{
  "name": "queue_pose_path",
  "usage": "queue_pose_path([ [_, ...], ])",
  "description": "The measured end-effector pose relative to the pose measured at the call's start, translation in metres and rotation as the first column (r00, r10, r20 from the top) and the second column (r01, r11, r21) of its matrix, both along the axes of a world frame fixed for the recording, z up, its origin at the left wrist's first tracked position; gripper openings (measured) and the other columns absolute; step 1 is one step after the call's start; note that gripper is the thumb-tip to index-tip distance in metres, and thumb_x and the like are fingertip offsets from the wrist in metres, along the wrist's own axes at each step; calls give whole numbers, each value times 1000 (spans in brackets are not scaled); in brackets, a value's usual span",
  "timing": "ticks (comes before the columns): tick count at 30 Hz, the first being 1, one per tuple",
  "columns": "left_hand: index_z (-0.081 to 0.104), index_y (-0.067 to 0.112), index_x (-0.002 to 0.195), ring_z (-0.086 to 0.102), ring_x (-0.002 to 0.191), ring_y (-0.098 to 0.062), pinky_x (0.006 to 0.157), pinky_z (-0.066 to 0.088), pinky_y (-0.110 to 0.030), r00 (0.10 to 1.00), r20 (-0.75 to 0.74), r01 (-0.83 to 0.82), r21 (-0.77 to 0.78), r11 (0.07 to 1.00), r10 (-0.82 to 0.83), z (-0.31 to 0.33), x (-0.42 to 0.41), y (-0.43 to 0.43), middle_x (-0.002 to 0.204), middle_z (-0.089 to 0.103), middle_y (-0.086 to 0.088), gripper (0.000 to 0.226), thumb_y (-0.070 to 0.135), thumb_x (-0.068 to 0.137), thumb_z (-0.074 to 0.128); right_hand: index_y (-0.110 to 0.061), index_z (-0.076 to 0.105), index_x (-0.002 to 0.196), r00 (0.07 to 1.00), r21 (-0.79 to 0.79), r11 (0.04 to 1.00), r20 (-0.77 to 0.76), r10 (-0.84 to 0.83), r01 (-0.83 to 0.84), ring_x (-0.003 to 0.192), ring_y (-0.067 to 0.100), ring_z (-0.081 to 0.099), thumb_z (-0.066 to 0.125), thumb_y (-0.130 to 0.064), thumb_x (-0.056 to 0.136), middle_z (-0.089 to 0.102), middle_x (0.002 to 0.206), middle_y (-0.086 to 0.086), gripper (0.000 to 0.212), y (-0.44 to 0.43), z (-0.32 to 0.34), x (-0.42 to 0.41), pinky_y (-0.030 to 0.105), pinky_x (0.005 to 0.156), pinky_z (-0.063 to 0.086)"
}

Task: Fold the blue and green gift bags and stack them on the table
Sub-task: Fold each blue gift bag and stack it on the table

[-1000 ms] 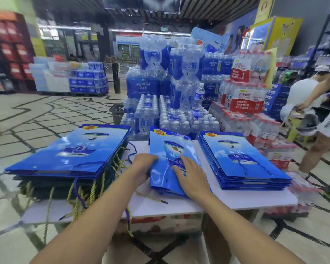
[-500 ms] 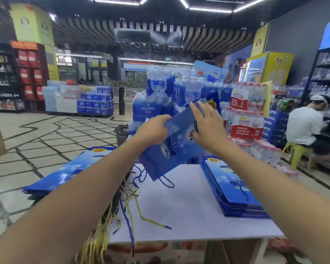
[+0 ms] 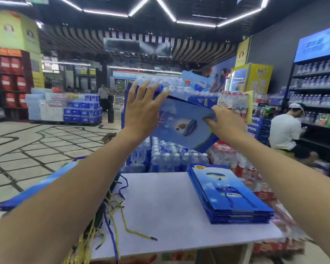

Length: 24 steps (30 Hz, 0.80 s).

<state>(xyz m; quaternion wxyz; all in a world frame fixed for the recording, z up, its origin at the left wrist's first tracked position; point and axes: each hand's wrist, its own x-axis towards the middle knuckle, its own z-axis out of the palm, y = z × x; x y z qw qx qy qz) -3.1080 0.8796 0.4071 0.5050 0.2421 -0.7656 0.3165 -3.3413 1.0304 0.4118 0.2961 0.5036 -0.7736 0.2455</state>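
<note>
Right fingers (image 3: 211,121) pinching one blue bag (image 3: 181,126), left fingers (image 3: 135,92) splayed, one stack (image 3: 229,195) at right

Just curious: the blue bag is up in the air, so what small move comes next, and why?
Probably lower the blue bag onto the stack of folded bags on the table: it looks flattened, the right hand pinches its edge, the left hand presses it.

Left hand (image 3: 141,109) flat against a raised blue gift bag (image 3: 181,124), right hand (image 3: 225,124) pinching its edge.
</note>
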Motion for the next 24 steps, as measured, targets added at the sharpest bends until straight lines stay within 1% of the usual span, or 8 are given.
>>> queue_pose_path([
  [4,36,25,158,19,157,-34,126,14,-57,967,-241,91,9,996,-86,-36,-26,21,168,25,-11,73,2,91,53,-24,46,84,976,-52,999,218,0,12,65,18,47,55,-36,100,52,77,-4,22,17,-12,-11,33,54,29],
  [8,21,13,163,11,158,-31,126,21,-50,906,-408,292,414,862,-111,-84,-66,30,171,12,-13,80,12,94,61,-29,42,79,895,-135,991,438,78,-20,72,23,54,61,-40,96,54,78,-3,28,31,-24,-36,36,58,35],
  [11,21,11,162,8,158,-31,127,19,-50,918,-374,338,565,753,-132,-111,-95,42,171,9,-12,78,20,98,63,-26,45,84,842,-141,990,535,67,10,74,23,56,67,-45,92,55,82,-2,30,42,-35,-54,41,65,43],
  [15,37,16,156,19,157,-34,127,17,-54,915,-338,323,283,903,-221,-119,-118,60,167,25,-14,69,5,90,56,-21,51,99,818,-110,991,575,7,69,80,26,62,67,-46,91,62,90,1,31,60,-59,-82,43,67,47],
  [18,37,16,157,19,157,-31,127,19,-52,887,-362,380,222,898,-286,-129,-133,72,167,25,-12,69,4,91,52,-15,54,104,777,-162,983,629,32,90,86,24,60,69,-45,92,61,97,-1,35,70,-75,-102,42,68,44],
  [20,30,15,160,18,156,-26,126,21,-44,853,-437,479,444,757,-284,-144,-148,76,168,23,-8,68,11,97,54,-10,59,105,715,-209,975,693,96,71,88,26,64,72,-44,92,66,102,6,39,73,-84,-114,46,73,49],
  [22,34,18,155,37,147,-26,119,35,-41,787,-530,617,685,387,-316,-154,-160,77,158,41,-6,59,21,102,58,-5,64,107,650,-246,966,748,138,79,90,29,67,74,-42,91,70,104,13,42,75,-93,-125,48,77,53],
  [24,48,22,134,62,118,-24,100,53,-44,695,-656,685,728,-5,-293,-157,-166,80,122,64,4,33,24,103,60,1,64,108,603,-248,965,784,146,89,82,25,64,74,-36,93,69,98,15,41,79,-103,-131,40,70,48],
])
